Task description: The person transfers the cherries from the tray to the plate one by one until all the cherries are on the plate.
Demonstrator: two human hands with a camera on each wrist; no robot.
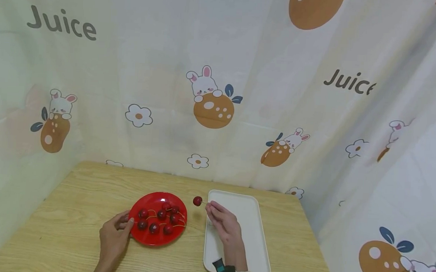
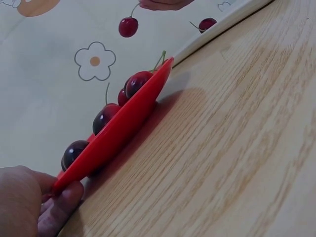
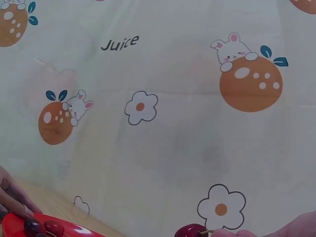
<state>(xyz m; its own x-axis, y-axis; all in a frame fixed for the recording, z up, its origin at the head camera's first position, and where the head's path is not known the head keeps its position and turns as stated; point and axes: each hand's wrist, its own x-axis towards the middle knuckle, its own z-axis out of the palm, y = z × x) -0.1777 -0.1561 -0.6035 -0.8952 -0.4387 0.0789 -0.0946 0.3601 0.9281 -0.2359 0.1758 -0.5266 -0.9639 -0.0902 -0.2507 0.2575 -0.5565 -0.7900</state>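
My left hand (image 1: 114, 235) grips the left rim of a red plate (image 1: 149, 200) that bears several dark red cherries (image 1: 154, 228) with stems. In the left wrist view, the thumb lies over the rim (image 2: 116, 131) with a finger under it. My right hand (image 1: 225, 226) pinches a cherry by its stem (image 1: 205, 203). That cherry (image 1: 197, 201) hangs in the air between the plate and a white tray (image 1: 251, 240), left of the fingertips. Another cherry (image 2: 207, 23) shows at the tray in the left wrist view; the right hand mostly hides that spot from the head view.
Plate and tray stand side by side on a light wooden table (image 1: 89, 195). A pale curtain (image 1: 162, 67) printed with rabbits, fruit and flowers closes off the back and both sides. A dark strap (image 1: 223, 268) sits on the right wrist.
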